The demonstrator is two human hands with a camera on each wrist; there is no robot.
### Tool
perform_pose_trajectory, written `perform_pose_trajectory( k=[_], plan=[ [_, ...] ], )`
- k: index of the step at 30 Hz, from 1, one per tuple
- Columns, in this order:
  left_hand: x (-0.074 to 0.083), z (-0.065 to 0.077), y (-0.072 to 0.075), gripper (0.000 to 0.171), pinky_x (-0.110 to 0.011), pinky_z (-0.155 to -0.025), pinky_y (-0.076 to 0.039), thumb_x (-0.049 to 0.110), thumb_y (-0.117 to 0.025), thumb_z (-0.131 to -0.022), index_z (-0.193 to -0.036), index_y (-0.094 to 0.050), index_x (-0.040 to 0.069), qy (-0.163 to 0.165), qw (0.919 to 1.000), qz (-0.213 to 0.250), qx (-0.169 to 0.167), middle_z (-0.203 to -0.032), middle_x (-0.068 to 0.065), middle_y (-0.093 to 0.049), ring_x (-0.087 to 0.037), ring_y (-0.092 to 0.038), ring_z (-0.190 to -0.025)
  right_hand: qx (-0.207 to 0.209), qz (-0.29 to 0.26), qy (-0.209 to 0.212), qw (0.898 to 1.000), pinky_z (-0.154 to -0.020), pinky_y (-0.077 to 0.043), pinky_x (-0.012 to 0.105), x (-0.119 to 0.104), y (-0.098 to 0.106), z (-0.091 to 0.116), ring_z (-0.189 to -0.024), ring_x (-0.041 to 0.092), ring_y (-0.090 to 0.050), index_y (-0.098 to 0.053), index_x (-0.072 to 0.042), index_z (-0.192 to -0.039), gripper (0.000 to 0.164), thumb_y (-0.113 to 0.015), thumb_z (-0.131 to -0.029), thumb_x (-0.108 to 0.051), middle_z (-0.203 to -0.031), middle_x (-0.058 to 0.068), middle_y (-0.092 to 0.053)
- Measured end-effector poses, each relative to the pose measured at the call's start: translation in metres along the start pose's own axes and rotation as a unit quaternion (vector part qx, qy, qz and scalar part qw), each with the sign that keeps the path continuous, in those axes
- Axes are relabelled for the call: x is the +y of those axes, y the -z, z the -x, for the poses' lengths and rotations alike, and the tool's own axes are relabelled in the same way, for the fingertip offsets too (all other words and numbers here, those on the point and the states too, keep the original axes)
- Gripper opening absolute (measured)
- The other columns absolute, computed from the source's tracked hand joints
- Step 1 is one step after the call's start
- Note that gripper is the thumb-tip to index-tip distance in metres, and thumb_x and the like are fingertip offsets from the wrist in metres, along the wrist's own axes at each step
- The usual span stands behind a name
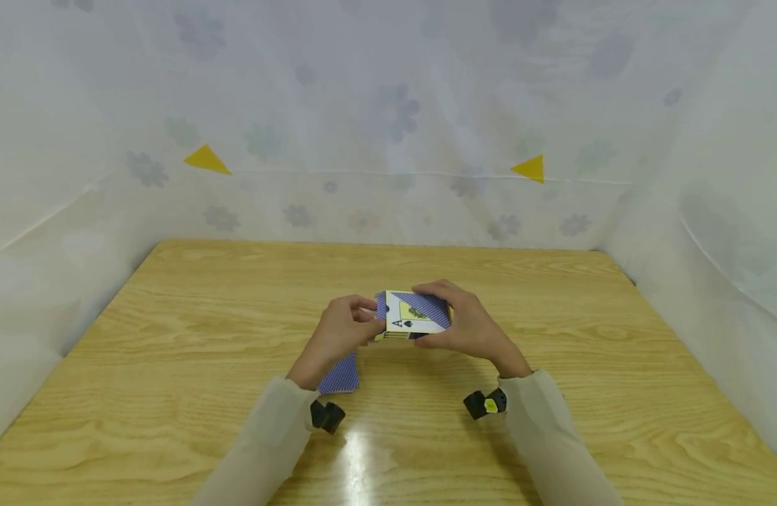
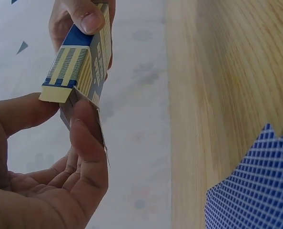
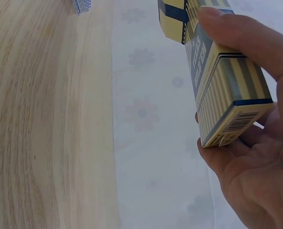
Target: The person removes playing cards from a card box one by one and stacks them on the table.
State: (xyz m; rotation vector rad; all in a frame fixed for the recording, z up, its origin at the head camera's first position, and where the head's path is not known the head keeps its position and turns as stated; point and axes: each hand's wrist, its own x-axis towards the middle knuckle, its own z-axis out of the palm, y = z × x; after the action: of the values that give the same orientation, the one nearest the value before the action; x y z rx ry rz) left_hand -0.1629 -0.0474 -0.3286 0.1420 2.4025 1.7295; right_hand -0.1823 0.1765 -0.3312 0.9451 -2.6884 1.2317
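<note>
A playing card box (image 1: 420, 309) with an ace of spades on its face is raised over the table between both hands. My right hand (image 1: 469, 325) grips its right end, thumb on one edge and fingers on the opposite edge, as the right wrist view shows on the striped box (image 3: 234, 88). At the other end, my left hand (image 1: 340, 327) pinches the flaps with thumb and forefinger; a pale flap (image 2: 55, 94) sticks out there in the left wrist view. A stack of blue-checked playing cards (image 1: 340, 374) lies on the table below my left wrist, partly hidden by it.
The wooden table (image 1: 388, 450) spreads out under both forearms. Behind it and along both sides hangs a white flowered curtain (image 1: 337, 105), with two yellow triangles (image 1: 207, 159) on the back part. Each wrist carries a small black camera (image 1: 328, 416).
</note>
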Motion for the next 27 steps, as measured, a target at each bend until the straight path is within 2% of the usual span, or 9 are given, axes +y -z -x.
perform_pose_trajectory(
  k=[9, 18, 27],
  plan=[
    [0.002, 0.000, 0.002, 0.038, -0.038, -0.070, -0.055, 0.006, -0.068, -0.086, -0.121, -0.056, -0.004, 0.009, 0.9999, 0.010, -0.009, -0.088, -0.016, -0.069, -0.032, -0.068, -0.079, 0.009, 0.008, -0.003, 1.000, -0.084, -0.048, 0.035, 0.000, 0.001, 0.000, -0.104, 0.023, -0.055, -0.054, -0.006, -0.132, 0.073, -0.086, -0.067, -0.014, -0.128, 0.011, -0.055],
    [0.000, -0.001, 0.012, 0.039, -0.038, -0.072, -0.054, 0.010, -0.065, -0.089, -0.125, -0.053, 0.001, 0.021, 0.9992, 0.029, -0.019, -0.093, -0.015, -0.070, -0.020, -0.065, -0.073, 0.018, 0.008, -0.018, 1.000, -0.088, -0.047, 0.041, 0.004, 0.007, 0.001, -0.108, 0.026, -0.054, -0.054, -0.007, -0.132, 0.072, -0.086, -0.068, -0.015, -0.130, 0.013, -0.054],
    [-0.002, -0.001, 0.028, 0.040, -0.034, -0.070, -0.054, 0.011, -0.065, -0.090, -0.127, -0.052, 0.001, 0.019, 0.9996, 0.015, -0.013, -0.096, -0.021, -0.069, -0.020, -0.064, -0.069, 0.020, 0.021, -0.020, 0.999, -0.088, -0.045, 0.043, 0.008, 0.013, 0.002, -0.110, 0.029, -0.053, -0.053, -0.006, -0.133, 0.073, -0.086, -0.068, -0.014, -0.131, 0.015, -0.054]
  ],
)
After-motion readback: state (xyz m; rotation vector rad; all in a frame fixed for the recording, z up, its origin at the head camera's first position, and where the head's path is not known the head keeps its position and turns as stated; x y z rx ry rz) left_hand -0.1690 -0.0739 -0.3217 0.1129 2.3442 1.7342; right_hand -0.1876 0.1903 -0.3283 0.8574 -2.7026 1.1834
